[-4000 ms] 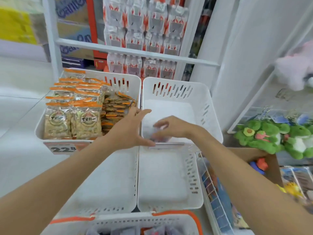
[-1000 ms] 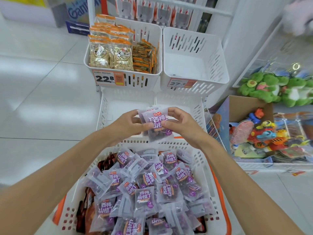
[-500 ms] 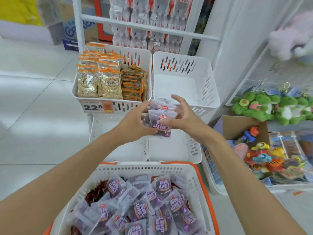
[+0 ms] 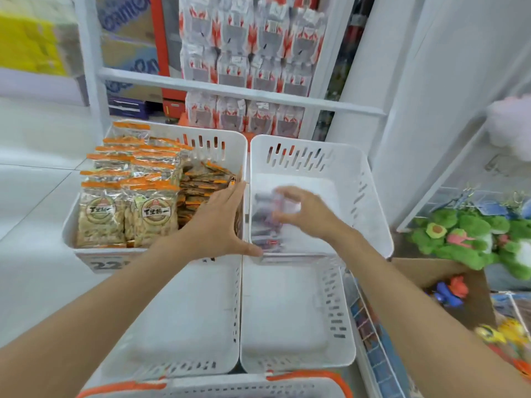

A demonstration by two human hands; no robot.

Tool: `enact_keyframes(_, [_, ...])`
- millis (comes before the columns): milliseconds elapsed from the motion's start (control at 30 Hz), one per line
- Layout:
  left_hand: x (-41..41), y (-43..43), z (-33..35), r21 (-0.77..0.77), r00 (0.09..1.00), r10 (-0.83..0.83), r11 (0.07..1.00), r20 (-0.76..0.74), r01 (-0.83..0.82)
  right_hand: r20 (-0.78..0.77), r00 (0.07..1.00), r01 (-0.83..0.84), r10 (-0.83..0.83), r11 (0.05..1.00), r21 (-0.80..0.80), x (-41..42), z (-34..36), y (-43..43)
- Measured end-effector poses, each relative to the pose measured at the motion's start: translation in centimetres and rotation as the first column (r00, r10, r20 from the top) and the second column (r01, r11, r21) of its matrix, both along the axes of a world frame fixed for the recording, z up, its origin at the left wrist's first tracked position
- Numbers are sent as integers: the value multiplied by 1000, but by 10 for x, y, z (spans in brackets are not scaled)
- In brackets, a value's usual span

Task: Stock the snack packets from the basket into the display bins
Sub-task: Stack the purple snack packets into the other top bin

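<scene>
Beneath right fingers point(image 4: 286, 193): snack packets point(image 4: 265, 222) inside display bin point(image 4: 370, 196)
Right hand point(image 4: 304, 211): curled, blurred; cannot tell grip
Left hand point(image 4: 218, 225): fingers straight, wide, just left of packets

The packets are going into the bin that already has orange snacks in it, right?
Not quite. The packets are going into the right bin, next to that one. The orange snacks sit in the left bin. The head view shows the right hand at the packets there.
</scene>
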State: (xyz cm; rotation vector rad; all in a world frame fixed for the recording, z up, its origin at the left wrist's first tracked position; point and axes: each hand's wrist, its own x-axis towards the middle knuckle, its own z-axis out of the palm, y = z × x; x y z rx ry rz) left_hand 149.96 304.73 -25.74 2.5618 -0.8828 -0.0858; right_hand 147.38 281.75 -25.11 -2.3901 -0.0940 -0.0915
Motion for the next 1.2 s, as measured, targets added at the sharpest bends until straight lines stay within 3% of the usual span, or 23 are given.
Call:
enact_keyframes(67, [1,0,-4,1,1000,2,1000,-3,-2,-236,966,-88,108,992,91,3,-17,-3])
enact_keyframes(133, [-1,0,-3,-1,1000,16,1000,-23,-16,-322,941,-22,102,969,245,2,-20,-9])
enact_keyframes(267, [-3,0,-2,-11,999,8,1000,-35,-8,-306,944,-52,124,971,233,3,-26,-4])
enact_keyframes(400, [-4,1,-3,-27,999,4,1000,-36,-5,-237,964,-100,122,990,103,12,-29,4])
enact_keyframes(500, [-5,1,-1,-28,999,8,1000,-35,-9,-283,950,-97,134,985,142,6,-23,4])
enact_keyframes(667, [-22,1,10,32,999,37,999,21,-38,-145,989,41,-22,990,131,-26,-6,6])
enact_keyframes(800, [-45,10,25,46,1000,19,999,-23,-18,-98,985,151,-141,984,95,-45,7,11])
enact_keyframes(1067, [-42,12,33,-59,1000,13,998,5,-12,-131,978,176,-162,979,105,-34,-3,10])
enact_keyframes(1200, [-31,-3,19,-30,1000,-12,999,-8,11,-270,961,79,-56,994,78,-8,-12,6])
